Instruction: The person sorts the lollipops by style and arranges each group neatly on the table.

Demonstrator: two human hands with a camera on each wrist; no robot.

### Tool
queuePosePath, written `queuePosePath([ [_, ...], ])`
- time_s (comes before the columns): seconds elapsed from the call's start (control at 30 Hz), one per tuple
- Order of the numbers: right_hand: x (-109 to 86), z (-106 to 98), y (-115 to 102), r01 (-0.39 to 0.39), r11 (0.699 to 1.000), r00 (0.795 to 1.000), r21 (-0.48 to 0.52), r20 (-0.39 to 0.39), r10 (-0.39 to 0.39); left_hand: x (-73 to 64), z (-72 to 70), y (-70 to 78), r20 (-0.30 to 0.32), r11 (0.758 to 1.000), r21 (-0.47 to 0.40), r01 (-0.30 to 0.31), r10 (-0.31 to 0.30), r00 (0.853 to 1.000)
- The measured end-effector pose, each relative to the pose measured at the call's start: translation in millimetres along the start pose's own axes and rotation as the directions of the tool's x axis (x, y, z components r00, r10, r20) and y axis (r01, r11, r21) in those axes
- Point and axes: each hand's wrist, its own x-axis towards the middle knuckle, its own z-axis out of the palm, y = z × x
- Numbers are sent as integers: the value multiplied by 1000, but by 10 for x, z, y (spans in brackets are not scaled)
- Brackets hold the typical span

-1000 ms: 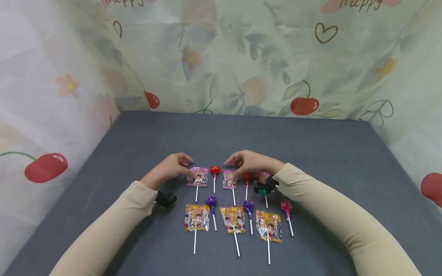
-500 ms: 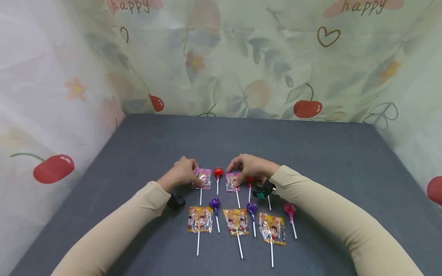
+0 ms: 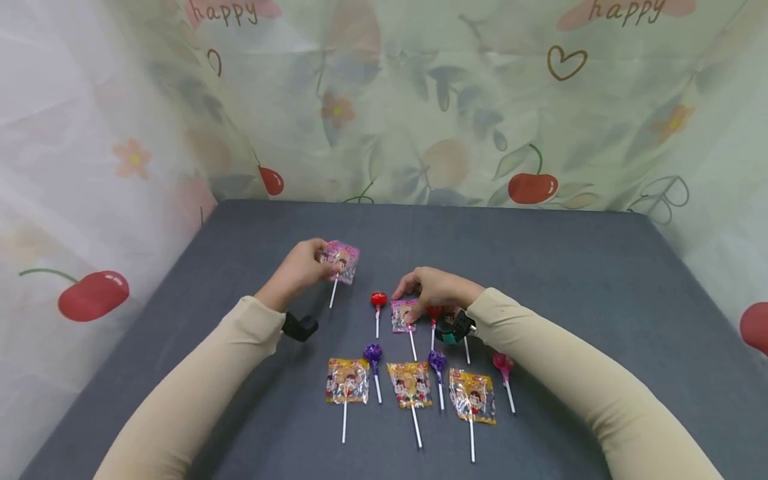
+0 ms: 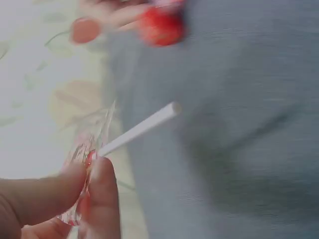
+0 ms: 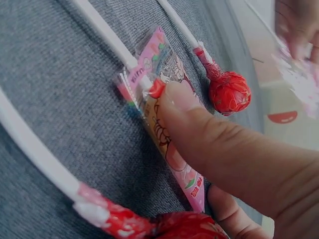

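Observation:
My left hand [image 3: 298,272] pinches a flat lollipop in a pink wrapper [image 3: 345,260] between thumb and fingers, its white stick [image 4: 139,130] sticking out. That lollipop is raised off the table, its shadow on the cloth in the left wrist view. My right hand [image 3: 445,288] grips a second pink-wrapped lollipop [image 3: 400,316] lying on the table, thumb [image 5: 192,124] on its face and a finger at its far edge. Between the two hands lies a round red lollipop [image 3: 378,299]. Another red lollipop [image 5: 129,221] lies close beside the right hand, partly covered by it in the head view.
A third pink-wrapped lollipop is mostly hidden behind the right wrist's black camera [image 3: 454,328]. Nearer lies a row with yellow-wrapped flat lollipops [image 3: 348,380], purple round ones [image 3: 373,353] and a pink one [image 3: 503,362]. Patterned curtains [image 3: 384,100] surround the dark grey table [image 3: 540,253].
My left hand came down on the leftmost pink-wrapped lollipop, took hold of it and lifted it up and away. The right hand stayed at the second pink-wrapped lollipop, thumb lowered onto it.

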Motion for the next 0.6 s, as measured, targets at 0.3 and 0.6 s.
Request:
queuePosePath([
  [0.3,-13,0,5,-11,1000,1000,5,-20,11,301,-46,134,-89,873,-488,28,-81,993],
  [0.6,-3,-3,-5,-49,999,998,-8,-35,49,573,360,-6,-62,782,-608,136,-217,974],
])
